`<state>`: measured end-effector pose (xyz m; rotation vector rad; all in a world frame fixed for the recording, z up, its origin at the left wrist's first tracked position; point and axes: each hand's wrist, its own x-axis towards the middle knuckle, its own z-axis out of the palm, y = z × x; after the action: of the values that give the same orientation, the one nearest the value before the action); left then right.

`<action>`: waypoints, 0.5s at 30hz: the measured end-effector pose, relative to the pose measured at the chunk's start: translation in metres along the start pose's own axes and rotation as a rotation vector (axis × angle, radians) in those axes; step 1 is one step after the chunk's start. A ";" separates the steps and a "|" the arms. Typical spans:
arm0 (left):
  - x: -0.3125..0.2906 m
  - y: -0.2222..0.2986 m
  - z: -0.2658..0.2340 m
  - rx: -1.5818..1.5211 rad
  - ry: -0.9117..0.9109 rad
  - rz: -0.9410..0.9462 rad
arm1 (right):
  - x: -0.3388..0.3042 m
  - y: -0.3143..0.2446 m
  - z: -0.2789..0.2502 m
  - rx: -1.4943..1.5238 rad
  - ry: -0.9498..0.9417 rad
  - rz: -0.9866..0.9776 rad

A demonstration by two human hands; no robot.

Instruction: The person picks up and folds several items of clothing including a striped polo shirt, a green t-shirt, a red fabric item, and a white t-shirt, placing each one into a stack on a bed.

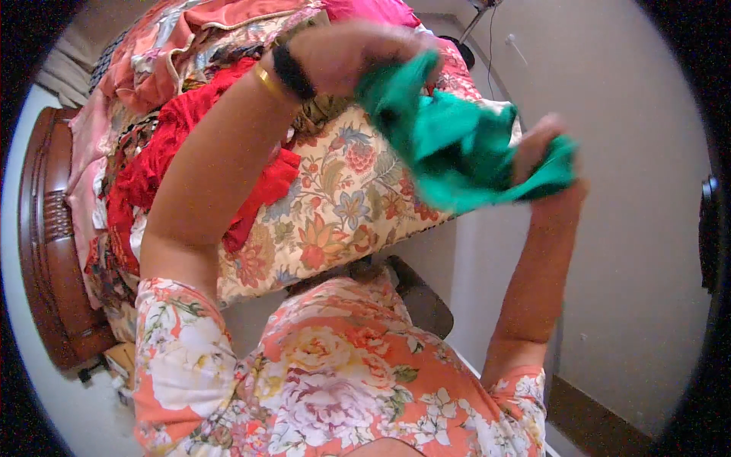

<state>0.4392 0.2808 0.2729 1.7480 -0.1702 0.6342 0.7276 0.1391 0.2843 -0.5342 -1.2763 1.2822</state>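
A bright green cloth [464, 145] is stretched in the air between my two hands, bunched and blurred by motion; which garment it is, I cannot tell. My left hand [346, 55] grips its upper left end, with a black band and a gold bangle on that wrist. At the other end, my right hand [542, 146] has its fingers wrapped in the fabric, partly covered by it. The cloth hangs above the right edge of a bed with a floral bedspread [335, 206].
Red clothes [183, 126] lie heaped on the bed's left side, beyond them a pink-orange blanket [148, 68]. Bright pink fabric [373, 11] sits at the far end. A dark wooden headboard [57, 236] stands left, a pale wall [632, 152] right.
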 end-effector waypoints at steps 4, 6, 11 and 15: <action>-0.104 -0.078 0.006 0.298 -0.260 -0.155 | -0.033 0.069 0.062 -0.619 -0.412 0.572; -0.115 -0.105 0.026 0.293 -0.542 -0.549 | -0.065 0.141 0.065 -0.717 -0.498 0.567; -0.239 -0.182 0.065 0.367 -0.477 -0.653 | -0.121 0.268 0.099 -0.763 -0.669 0.643; -0.303 -0.184 0.086 0.188 -0.210 -0.786 | -0.144 0.309 0.128 -0.639 -0.744 0.700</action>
<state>0.2920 0.1874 -0.0479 1.8714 0.4328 -0.1120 0.5208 0.0563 -0.0036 -1.0806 -2.2842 1.7200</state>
